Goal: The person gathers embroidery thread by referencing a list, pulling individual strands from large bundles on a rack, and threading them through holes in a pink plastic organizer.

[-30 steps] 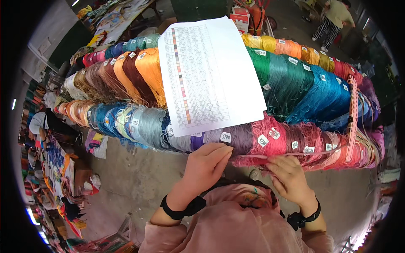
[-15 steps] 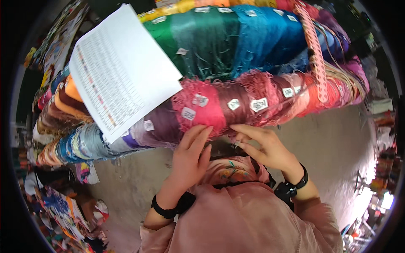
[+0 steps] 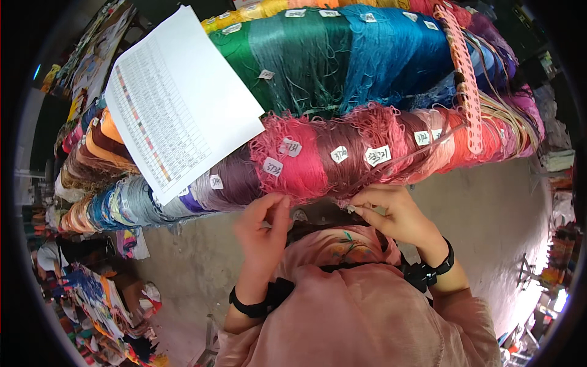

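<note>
My left hand (image 3: 260,225), straighter before, curls by the pink thread (image 3: 309,165); whether it or my right hand (image 3: 394,213) pinches, I can't tell.

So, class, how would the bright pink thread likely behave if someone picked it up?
The bright pink thread would probably droop limply, since it is made of fine strands. It may snag or tangle, as loose loops fuzz out along its left side. A single strand should feel very light, looking so thin.
</note>
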Demonstrator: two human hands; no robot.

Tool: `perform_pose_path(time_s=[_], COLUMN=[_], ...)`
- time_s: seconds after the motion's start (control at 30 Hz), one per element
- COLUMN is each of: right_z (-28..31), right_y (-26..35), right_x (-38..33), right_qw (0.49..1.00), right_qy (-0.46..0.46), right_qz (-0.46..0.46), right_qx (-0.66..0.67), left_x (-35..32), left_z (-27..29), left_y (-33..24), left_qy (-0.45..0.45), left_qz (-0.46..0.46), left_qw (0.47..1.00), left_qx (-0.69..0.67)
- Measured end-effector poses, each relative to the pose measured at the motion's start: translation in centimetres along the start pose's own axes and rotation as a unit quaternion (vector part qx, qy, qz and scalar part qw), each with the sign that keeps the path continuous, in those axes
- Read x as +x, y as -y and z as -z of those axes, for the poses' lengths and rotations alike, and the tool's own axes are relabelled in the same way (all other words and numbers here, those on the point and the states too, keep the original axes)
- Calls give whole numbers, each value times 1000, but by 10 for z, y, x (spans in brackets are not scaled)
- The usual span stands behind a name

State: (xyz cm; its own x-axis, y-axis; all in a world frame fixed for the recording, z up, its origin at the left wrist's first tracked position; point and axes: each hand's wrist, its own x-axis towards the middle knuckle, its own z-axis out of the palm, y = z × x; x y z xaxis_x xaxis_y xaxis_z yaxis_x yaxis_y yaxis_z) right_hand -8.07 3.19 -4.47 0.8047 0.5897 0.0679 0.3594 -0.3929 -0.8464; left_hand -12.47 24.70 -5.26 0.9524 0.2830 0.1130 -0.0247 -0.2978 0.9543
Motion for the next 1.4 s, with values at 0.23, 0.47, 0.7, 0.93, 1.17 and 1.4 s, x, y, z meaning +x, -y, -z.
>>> perform_pose_path(time_s=[0.23, 0.47, 0.7, 0.93, 1.17, 1.4], right_z=[-3, -8, -15, -19, -29, -43], right_y=[12, 26, 32, 37, 55, 50], right_x=[11, 25, 32, 38, 56, 81], right_qw=[999, 998, 997, 995, 994, 921], right_qy=[8, 25, 26, 34, 0, 15], right_qz=[-9, 20, 46, 39, 92, 231], right_qx=[50, 54, 56, 80, 60, -314], left_x=[3, 7, 13, -3, -8, -10], left_z=[5, 7, 2, 27, 33, 38], left_y=[4, 8, 23, 15, 4, 7], left_qy=[-50, -70, -40, -21, 57, 29], left_qz=[-4, -53, -1, 30, 92, 90], left_qw=[997, 992, 999, 976, 966, 992], left_qx=[52, 88, -1, -217, -234, -78])
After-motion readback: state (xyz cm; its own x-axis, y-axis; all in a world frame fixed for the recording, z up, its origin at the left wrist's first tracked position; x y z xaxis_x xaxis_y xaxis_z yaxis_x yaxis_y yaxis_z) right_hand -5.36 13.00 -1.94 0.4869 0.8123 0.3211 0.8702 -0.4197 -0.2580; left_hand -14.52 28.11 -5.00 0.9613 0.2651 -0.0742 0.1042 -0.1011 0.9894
